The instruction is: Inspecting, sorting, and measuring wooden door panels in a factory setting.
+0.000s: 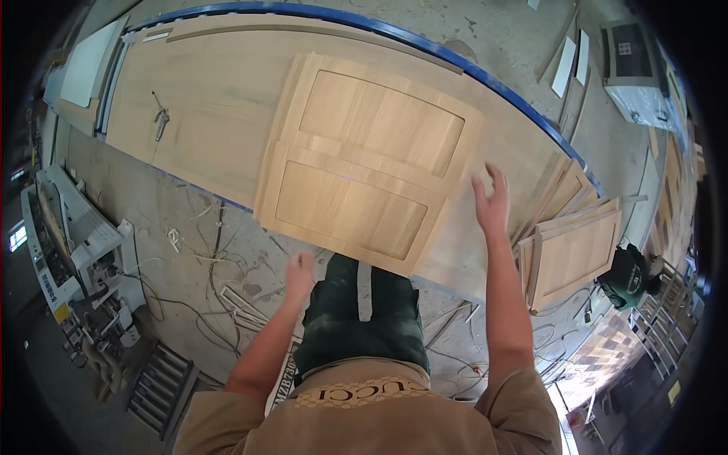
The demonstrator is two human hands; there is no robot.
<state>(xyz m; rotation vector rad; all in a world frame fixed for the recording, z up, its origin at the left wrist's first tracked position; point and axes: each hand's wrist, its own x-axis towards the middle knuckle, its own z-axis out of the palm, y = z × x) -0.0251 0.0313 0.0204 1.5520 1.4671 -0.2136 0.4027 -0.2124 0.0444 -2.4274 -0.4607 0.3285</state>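
In front of me, light wood cabinet doors [364, 169] lie on the workbench, with two framed, recessed panels facing up. Edges along their left side suggest a stack, but I cannot tell how many pieces there are. My right hand [493, 203] is held just off the right edge of the doors, fingers spread and holding nothing. Beside the near left corner, over the bench's front side, is my left hand [300, 271]. It is blurred and appears apart from the wood, its fingers not clear.
The long workbench [220, 91] has a blue rail [394, 32] along its far side. An air blow gun [161, 123] lies at its left. More framed doors [578, 254] lean at the right. Cables and hoses [220, 258] cover the floor; a machine [83, 250] stands at the left.
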